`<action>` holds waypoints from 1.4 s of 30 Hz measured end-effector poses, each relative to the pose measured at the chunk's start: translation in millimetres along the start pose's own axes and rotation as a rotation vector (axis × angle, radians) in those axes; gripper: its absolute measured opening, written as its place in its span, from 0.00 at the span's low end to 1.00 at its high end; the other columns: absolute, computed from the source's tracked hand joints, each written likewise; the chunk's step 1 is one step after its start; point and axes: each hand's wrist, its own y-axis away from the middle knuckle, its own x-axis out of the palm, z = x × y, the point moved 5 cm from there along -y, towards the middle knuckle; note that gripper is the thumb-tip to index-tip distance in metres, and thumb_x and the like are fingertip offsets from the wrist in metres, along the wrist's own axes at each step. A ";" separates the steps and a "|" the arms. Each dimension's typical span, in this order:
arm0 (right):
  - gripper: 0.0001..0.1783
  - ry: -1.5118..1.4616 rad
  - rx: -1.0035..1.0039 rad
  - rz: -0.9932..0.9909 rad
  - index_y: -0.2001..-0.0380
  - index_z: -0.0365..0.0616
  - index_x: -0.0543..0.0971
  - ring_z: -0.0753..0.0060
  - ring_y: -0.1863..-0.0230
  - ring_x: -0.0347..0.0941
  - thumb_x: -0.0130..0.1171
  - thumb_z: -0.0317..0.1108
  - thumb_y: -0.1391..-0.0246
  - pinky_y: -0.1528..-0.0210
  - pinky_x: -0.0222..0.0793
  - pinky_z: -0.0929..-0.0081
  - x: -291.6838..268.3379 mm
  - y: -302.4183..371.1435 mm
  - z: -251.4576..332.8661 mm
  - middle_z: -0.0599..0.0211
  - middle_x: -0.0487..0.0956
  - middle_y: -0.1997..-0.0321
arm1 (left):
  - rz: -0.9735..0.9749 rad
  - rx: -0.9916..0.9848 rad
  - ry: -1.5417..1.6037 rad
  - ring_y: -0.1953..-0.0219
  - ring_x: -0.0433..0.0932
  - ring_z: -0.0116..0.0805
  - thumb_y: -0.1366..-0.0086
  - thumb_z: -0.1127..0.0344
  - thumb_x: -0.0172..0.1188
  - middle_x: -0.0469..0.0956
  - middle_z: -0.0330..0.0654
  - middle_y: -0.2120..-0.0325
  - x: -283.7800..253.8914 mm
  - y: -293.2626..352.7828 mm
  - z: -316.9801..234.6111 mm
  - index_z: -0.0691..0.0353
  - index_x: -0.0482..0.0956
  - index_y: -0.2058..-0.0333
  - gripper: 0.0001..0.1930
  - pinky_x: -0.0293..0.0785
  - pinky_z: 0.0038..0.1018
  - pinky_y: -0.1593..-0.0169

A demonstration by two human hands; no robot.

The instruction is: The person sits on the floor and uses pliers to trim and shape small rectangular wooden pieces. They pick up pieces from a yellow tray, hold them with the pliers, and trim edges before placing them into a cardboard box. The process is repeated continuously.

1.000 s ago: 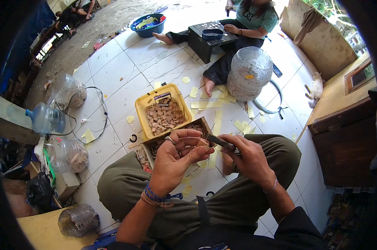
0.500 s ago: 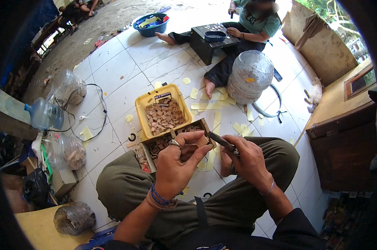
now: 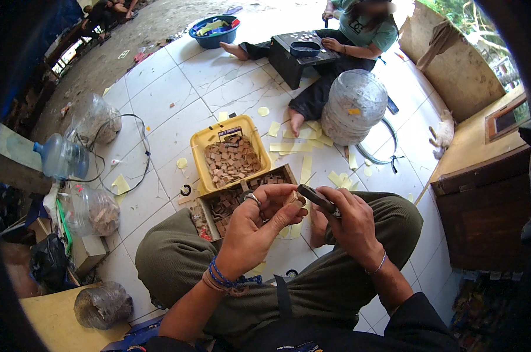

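Note:
My left hand (image 3: 247,229) pinches a small tan flat piece (image 3: 294,198) between thumb and fingers. In my closed right hand (image 3: 354,227) is a dark, blunt-ended hand tool (image 3: 316,198), its tip close beside the piece. Whether the two touch I cannot tell, and my fingers hide the tool's other end. Beyond my hands lies a divided wooden box (image 3: 288,172) of small brown pieces, partly covered by my left hand. Behind it, a yellow tub (image 3: 197,157) holds many small tan square pieces.
Pale yellow scraps (image 3: 293,147) litter the tiled floor (image 3: 160,100). A large clear plastic jug (image 3: 355,108) stands ahead on the right, near a person at a low black table (image 3: 286,64). A blue basin (image 3: 214,39) is farther back. A cat (image 3: 443,135) lies by the right wall.
My left hand and the small piece have shifted slightly right. The tool in my right hand has tilted and moved slightly right with its tip.

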 end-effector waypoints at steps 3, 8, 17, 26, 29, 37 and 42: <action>0.32 -0.006 -0.011 -0.017 0.41 0.52 0.76 0.57 0.65 0.77 0.70 0.27 0.52 0.61 0.72 0.64 -0.3 -0.8 0.7 0.64 0.79 0.58 | 0.016 0.033 -0.026 0.46 0.82 0.32 0.24 0.69 0.58 0.82 0.44 0.51 0.9 1.2 -1.7 0.69 0.67 0.34 0.23 0.79 0.28 0.41; 0.32 -0.004 -0.004 -0.020 0.41 0.52 0.76 0.57 0.66 0.77 0.70 0.27 0.52 0.62 0.72 0.64 -0.1 -1.1 1.2 0.64 0.79 0.58 | 0.040 0.051 0.039 0.44 0.82 0.35 0.23 0.70 0.56 0.82 0.44 0.51 3.6 0.2 -2.5 0.69 0.66 0.34 0.23 0.79 0.28 0.41; 0.30 -0.006 0.005 -0.017 0.42 0.50 0.77 0.57 0.67 0.77 0.70 0.27 0.50 0.62 0.73 0.63 -1.7 2.2 0.5 0.62 0.80 0.59 | -0.004 -0.044 0.082 0.49 0.83 0.34 0.26 0.69 0.62 0.82 0.47 0.52 -2.6 0.0 2.5 0.72 0.72 0.41 0.20 0.80 0.27 0.42; 0.18 -0.531 0.121 0.544 0.46 0.43 0.76 0.59 0.67 0.82 0.65 0.37 0.35 0.63 0.75 0.62 -4.9 5.4 -6.7 0.60 0.83 0.67 | 0.057 -0.065 -0.003 0.51 0.83 0.26 0.30 0.72 0.66 0.84 0.42 0.53 -14.0 5.1 0.9 0.70 0.79 0.45 0.17 0.79 0.22 0.44; 0.16 -0.686 0.118 0.738 0.50 0.41 0.75 0.66 0.68 0.81 0.61 0.41 0.31 0.63 0.75 0.64 -6.4 13.1 -6.5 0.63 0.82 0.71 | 0.117 -0.097 -0.092 0.50 0.82 0.27 0.31 0.74 0.65 0.84 0.43 0.52 -13.6 13.0 2.5 0.69 0.79 0.45 0.16 0.79 0.25 0.43; 0.19 -0.462 0.094 0.391 0.44 0.39 0.76 0.56 0.65 0.81 0.65 0.30 0.37 0.58 0.75 0.66 -4.4 1.9 1.1 0.53 0.82 0.64 | 0.031 0.314 -0.684 0.51 0.83 0.31 0.34 0.77 0.67 0.85 0.44 0.54 -13.6 15.5 -29.0 0.64 0.82 0.45 0.18 0.80 0.29 0.46; 0.20 -0.277 0.159 0.175 0.44 0.46 0.78 0.50 0.60 0.83 0.65 0.36 0.37 0.60 0.77 0.58 -8.7 -2.6 -7.6 0.55 0.84 0.57 | -0.028 0.465 -0.900 0.54 0.85 0.40 0.37 0.78 0.68 0.85 0.47 0.56 -8.7 19.2 -34.7 0.61 0.84 0.46 0.19 0.82 0.32 0.50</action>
